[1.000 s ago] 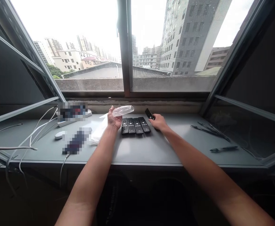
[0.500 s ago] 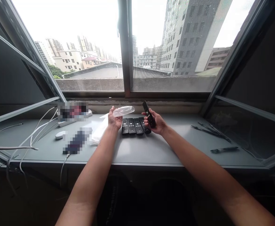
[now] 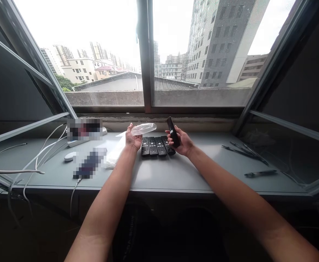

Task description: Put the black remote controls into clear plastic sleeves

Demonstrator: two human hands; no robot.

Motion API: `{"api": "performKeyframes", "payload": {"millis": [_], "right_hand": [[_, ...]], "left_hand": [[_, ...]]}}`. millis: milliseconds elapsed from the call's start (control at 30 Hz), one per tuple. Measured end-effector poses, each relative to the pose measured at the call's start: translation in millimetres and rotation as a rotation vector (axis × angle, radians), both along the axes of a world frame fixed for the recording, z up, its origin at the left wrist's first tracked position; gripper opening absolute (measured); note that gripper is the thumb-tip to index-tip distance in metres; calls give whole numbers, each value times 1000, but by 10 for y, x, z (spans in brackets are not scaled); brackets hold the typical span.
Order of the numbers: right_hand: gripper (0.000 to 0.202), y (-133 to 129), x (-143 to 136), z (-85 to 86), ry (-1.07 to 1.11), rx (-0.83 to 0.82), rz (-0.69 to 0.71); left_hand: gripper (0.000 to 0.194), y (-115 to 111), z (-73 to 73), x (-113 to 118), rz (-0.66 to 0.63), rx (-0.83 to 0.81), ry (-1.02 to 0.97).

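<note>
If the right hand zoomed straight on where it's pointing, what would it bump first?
Probably the clear plastic sleeve in the left hand, since the right hand, holding a black remote, points roughly that way. It might pass behind it, though; depth is unclear.

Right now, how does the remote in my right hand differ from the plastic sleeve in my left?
The remote is black and opaque, while the plastic sleeve is clear. The remote is tilted steeply upward, while the plastic sleeve lies closer to level. Both are long and narrow, one in the right hand, the other in the left hand.
</note>
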State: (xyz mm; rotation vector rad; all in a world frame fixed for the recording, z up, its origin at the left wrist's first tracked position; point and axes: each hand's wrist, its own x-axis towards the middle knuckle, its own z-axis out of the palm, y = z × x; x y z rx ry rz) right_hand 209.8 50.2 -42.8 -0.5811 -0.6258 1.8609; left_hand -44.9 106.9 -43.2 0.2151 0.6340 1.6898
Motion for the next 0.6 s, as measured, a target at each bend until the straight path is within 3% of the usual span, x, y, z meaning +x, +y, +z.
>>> {"api": "performKeyframes", "payload": {"millis": [133, 333, 600], "right_hand": [[25, 5, -24, 22, -64, -71, -74], [41, 1, 28, 1, -2, 22, 50], [24, -8, -26, 12, -93, -39, -2]], "left_hand": [[26, -15, 8, 5, -9, -2, -1], [28, -24, 15, 10, -3, 1, -12], [29, -33, 22, 14, -4, -1, -3]]}}
